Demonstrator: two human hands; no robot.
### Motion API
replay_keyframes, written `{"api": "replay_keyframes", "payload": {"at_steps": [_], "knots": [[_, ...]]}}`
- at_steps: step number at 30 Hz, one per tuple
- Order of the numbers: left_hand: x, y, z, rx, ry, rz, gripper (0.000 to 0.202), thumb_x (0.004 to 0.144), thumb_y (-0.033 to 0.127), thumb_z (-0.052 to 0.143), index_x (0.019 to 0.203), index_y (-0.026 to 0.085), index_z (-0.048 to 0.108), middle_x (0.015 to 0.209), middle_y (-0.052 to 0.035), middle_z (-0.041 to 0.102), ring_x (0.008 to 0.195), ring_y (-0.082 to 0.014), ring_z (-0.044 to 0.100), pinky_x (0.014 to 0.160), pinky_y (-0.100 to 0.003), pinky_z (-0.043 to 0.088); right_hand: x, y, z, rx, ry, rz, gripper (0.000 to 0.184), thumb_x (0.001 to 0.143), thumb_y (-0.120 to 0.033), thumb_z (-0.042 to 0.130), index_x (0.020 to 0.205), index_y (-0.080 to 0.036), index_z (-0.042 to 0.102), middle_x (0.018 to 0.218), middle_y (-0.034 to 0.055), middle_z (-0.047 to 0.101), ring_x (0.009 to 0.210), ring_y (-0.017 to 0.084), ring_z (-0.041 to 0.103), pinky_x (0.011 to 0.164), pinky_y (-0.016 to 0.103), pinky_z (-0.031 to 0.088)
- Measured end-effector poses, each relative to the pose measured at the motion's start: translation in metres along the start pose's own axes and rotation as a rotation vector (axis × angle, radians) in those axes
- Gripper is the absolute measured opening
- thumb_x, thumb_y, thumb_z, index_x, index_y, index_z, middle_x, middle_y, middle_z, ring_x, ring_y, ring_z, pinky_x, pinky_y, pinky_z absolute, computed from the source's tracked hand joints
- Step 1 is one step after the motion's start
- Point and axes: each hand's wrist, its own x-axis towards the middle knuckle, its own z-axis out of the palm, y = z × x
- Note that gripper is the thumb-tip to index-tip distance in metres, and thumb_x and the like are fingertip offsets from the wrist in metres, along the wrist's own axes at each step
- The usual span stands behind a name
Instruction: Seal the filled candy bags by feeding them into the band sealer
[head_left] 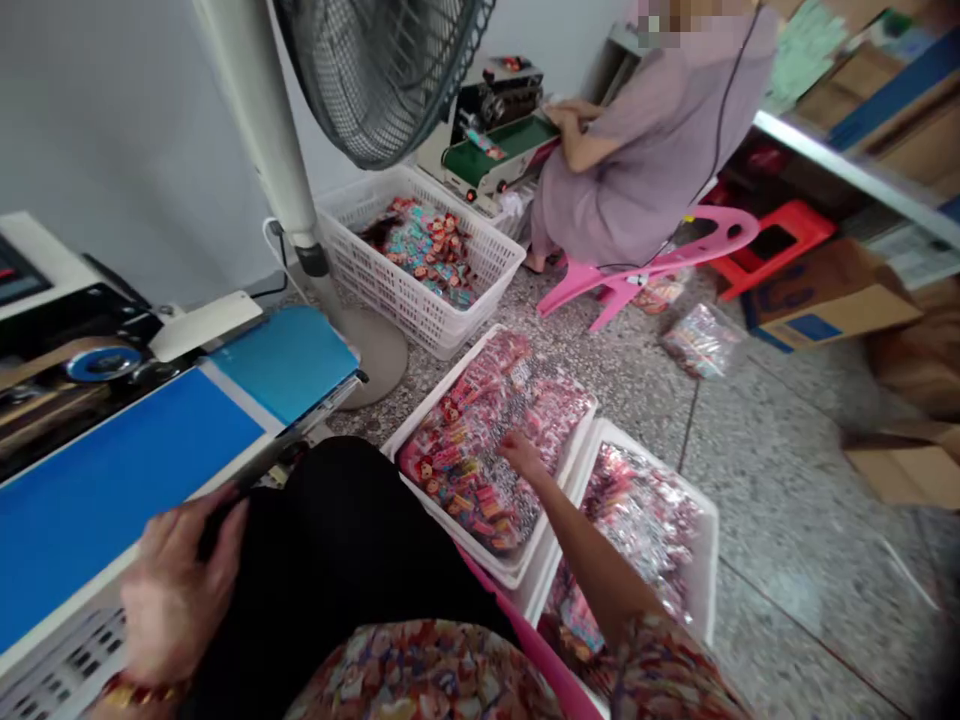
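At one o'clock your right hand [522, 456], pinch unclear, is over packets [484, 500] in one of two nearer white trays [514, 574]; your left hand [180, 580] splays at ten.

Muted light — overall blur — glare on packets [641, 530]

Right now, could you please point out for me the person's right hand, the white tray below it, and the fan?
Right hand [520, 456]: head view, middle of the hand.
White tray [515, 575]: head view, lower corner of its rim.
Fan [379, 80]: head view, middle of its visible grille.
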Motion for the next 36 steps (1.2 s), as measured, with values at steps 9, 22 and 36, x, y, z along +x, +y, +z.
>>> {"api": "replay_keyframes", "payload": {"at_steps": [9, 22, 36], "knots": [[0.006, 0.001, -0.001, 0.223, 0.015, 0.162, 0.036, 0.094, 0.053, 0.054, 0.110, 0.026, 0.071, 0.095, -0.0062, 0.071, 0.088, -0.0272, 0.066, 0.078, -0.034, 0.048, 0.026, -0.026, 0.077, -0.337, -0.088, -0.009, 0.076, 0.082, -0.038, 0.078, 0.147, -0.017, 0.045, 0.142, 0.0218, 0.053, 0.130, 0.033, 0.051, 0.105, 0.042, 0.036], [0.006, 0.002, 0.001, 0.236, 0.019, 0.200, 0.035, 0.096, 0.050, 0.055, 0.110, 0.023, 0.072, 0.101, -0.0068, 0.074, 0.090, -0.0265, 0.069, 0.082, -0.034, 0.048, 0.023, -0.015, 0.096, -0.234, -0.144, -0.137, 0.055, 0.086, -0.033, 0.073, 0.132, -0.014, 0.049, 0.134, 0.0173, 0.059, 0.128, 0.029, 0.053, 0.107, 0.043, 0.035], [0.008, 0.002, 0.002, 0.236, 0.003, 0.287, 0.027, 0.097, 0.044, 0.052, 0.111, 0.028, 0.068, 0.096, -0.0050, 0.072, 0.085, -0.0281, 0.067, 0.079, -0.039, 0.050, 0.028, -0.006, 0.098, -0.052, -0.148, -0.074, 0.063, 0.080, -0.038, 0.075, 0.134, -0.019, 0.049, 0.107, 0.0073, 0.071, 0.106, 0.027, 0.067, 0.099, 0.039, 0.042]]}}
